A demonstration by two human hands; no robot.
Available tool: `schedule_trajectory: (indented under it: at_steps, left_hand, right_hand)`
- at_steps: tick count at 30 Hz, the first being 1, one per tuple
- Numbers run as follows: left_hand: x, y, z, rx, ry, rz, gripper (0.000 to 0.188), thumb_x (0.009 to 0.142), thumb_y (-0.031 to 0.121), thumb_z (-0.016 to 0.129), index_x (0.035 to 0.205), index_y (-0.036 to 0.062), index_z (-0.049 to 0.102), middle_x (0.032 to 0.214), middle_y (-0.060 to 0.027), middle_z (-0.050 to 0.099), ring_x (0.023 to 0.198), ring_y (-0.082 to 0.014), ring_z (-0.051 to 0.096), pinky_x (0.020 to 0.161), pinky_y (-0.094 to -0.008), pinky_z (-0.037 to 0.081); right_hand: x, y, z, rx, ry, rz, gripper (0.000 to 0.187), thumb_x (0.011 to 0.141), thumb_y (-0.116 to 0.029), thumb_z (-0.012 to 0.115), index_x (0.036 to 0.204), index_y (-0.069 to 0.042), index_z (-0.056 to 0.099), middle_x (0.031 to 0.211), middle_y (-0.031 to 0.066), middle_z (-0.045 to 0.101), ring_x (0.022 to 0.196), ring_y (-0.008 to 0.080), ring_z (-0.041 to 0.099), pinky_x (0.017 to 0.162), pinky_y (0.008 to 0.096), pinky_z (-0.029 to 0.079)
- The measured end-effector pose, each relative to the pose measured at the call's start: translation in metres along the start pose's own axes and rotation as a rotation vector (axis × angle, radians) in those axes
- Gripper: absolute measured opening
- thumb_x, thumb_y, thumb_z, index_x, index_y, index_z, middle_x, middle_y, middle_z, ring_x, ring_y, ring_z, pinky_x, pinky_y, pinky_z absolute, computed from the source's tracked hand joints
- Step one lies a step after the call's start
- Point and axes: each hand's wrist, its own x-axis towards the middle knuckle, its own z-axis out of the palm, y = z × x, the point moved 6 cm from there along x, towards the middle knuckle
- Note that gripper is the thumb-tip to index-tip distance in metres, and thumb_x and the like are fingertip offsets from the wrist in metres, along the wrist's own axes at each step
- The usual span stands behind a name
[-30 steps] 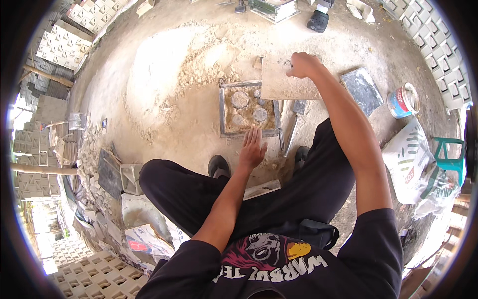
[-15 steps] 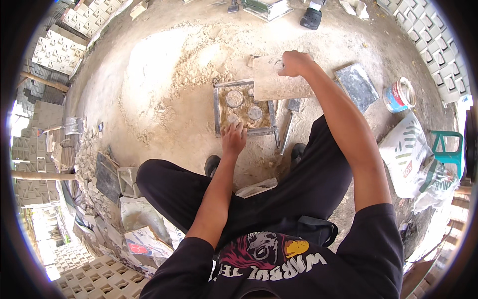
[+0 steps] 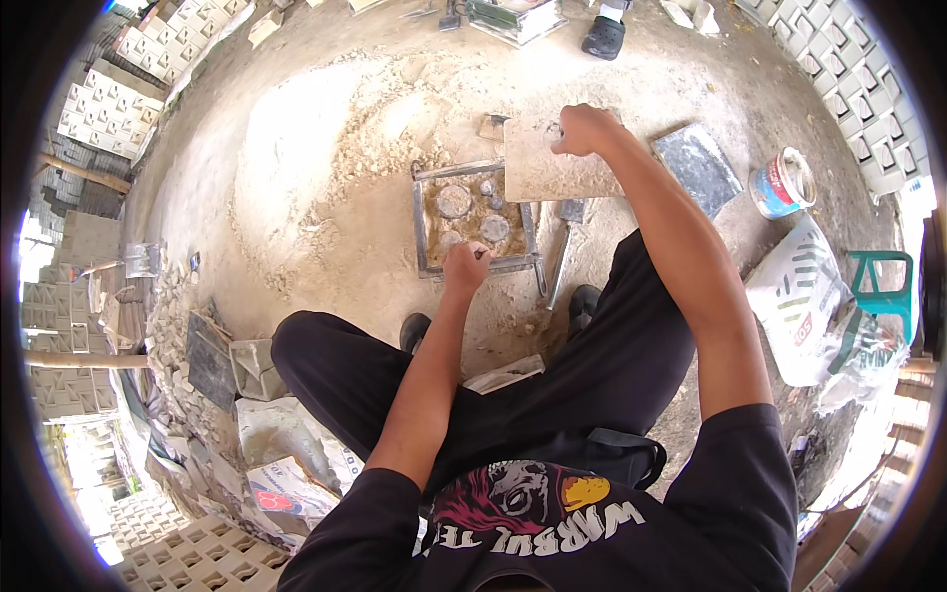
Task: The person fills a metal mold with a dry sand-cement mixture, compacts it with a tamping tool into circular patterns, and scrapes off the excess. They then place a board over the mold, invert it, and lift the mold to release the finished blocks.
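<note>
A square mould frame (image 3: 421, 225) lies on the sandy ground before me, with round discs (image 3: 454, 201) set in the damp, sandy filling. My left hand (image 3: 466, 264) is at the frame's near side, its fingers drawn together in a pinch; whatever is between them is too small to make out. My right hand (image 3: 589, 131) grips a flat, dusty rectangular board (image 3: 552, 176) by its upper part. That board overlaps the frame's far right corner and hides it. Right of the frame lies a long-handled tool with a flat blade (image 3: 571, 210).
Pale powder (image 3: 296, 148) is heaped at the left. To the right are a dark slab (image 3: 696, 168), a paint bucket (image 3: 782, 185), white sacks (image 3: 804, 301) and a green stool (image 3: 881, 288). Another person's dark shoe (image 3: 604, 37) shows at the far side. Rubble lies at left.
My left hand's fingers have closed from a spread reach over a disc into a pinch, nearer the frame's edge. The right hand still holds the board in about the same place.
</note>
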Motion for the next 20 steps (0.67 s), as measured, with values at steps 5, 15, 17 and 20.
schedule_trajectory:
  at_steps: [5, 15, 17, 20]
  left_hand:
    - [0.003, 0.018, -0.001, 0.211, -0.064, -0.011, 0.023, 0.073, 0.028, 0.074, 0.08, 0.0067, 0.072, 0.085, -0.0153, 0.07, 0.082, -0.0355, 0.065, 0.07, -0.0452, 0.051]
    - [0.013, 0.012, -0.007, 0.207, -0.112, -0.246, 0.032, 0.072, 0.028, 0.075, 0.083, -0.0014, 0.069, 0.089, -0.0239, 0.068, 0.09, -0.04, 0.066, 0.077, -0.0469, 0.053]
    - [0.016, 0.007, -0.008, 0.181, -0.091, -0.289, 0.03, 0.071, 0.025, 0.075, 0.084, -0.001, 0.069, 0.09, -0.0234, 0.068, 0.089, -0.0399, 0.066, 0.077, -0.0462, 0.053]
    - [0.02, -0.009, -0.004, 0.138, -0.106, -0.253, 0.028, 0.069, 0.025, 0.074, 0.086, 0.0029, 0.07, 0.091, -0.0196, 0.07, 0.09, -0.0393, 0.066, 0.079, -0.0455, 0.053]
  right_hand:
    - [0.002, -0.003, 0.0, 0.022, 0.009, -0.029, 0.04, 0.076, -0.037, 0.071, 0.099, -0.004, 0.07, 0.101, 0.0139, 0.071, 0.098, 0.0291, 0.067, 0.09, 0.0465, 0.047]
    - [0.008, -0.004, 0.004, -0.005, 0.012, -0.019, 0.042, 0.077, -0.038, 0.071, 0.101, -0.003, 0.069, 0.102, 0.014, 0.07, 0.099, 0.0288, 0.066, 0.09, 0.0465, 0.047]
    - [0.009, -0.002, 0.004, -0.005, -0.003, -0.018, 0.043, 0.077, -0.038, 0.071, 0.102, -0.003, 0.069, 0.103, 0.0142, 0.07, 0.099, 0.0287, 0.066, 0.09, 0.0471, 0.047]
    - [0.01, -0.004, 0.002, 0.002, -0.021, -0.011, 0.044, 0.077, -0.037, 0.07, 0.104, -0.003, 0.068, 0.104, 0.0143, 0.07, 0.1, 0.0286, 0.066, 0.092, 0.0484, 0.046]
